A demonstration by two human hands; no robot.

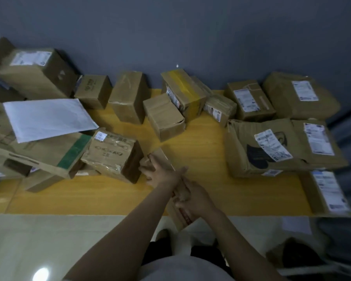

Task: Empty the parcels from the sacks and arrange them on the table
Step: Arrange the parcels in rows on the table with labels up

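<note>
A long, narrow cardboard parcel (163,157) is held in both hands above the front-middle of the yellow worktop (101,196), with its near end overhanging the front edge. The left hand (162,176) is wrapped round the far half, fingers curled over the edge. The right hand (194,198) is closed round the near half, where red print is seen on the card. The parcel is not yet set down, and whether its far end touches the surface cannot be told.

Much of the task is judged to be done, since many parcels are laid out. At the left, a loose heap is formed by a white mailer (49,118), a flat box with green tape (73,153) and a taped carton (111,153) tilted against it. Along the wall a row of small boxes is stood, among them a box with yellow tape (183,89). At the right, labelled brown bags (272,145) are overlapped. Bare surface is seen along the front and through the middle — room for the held parcel. The left heap may need straightening. No sack is clearly seen — a dark shape (292,258) on the floor at lower right might be one, so what remains to be emptied cannot be judged.
</note>
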